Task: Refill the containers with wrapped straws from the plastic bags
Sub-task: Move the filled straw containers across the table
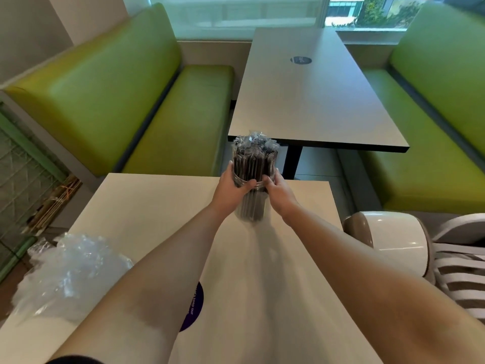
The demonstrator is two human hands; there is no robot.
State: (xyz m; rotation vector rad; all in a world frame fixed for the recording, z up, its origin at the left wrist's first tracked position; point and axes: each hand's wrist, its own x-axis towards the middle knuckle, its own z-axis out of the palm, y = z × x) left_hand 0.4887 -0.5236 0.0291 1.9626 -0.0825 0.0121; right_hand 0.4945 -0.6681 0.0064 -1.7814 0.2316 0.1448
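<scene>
A clear round container (253,207) stands upright near the far edge of the near white table (147,206). It is packed with dark wrapped straws (253,156) whose clear wrapper ends stick out above its rim. My left hand (232,187) grips the container's rim from the left, and my right hand (278,189) grips it from the right. A crumpled clear plastic bag (68,271) lies at the table's near left corner; I cannot tell what it holds.
A purple round sticker (195,306) shows on the near table between my arms. A second table (309,95) stands beyond, flanked by green benches (118,101). A white chair back (393,237) and striped fabric (456,271) sit at the right.
</scene>
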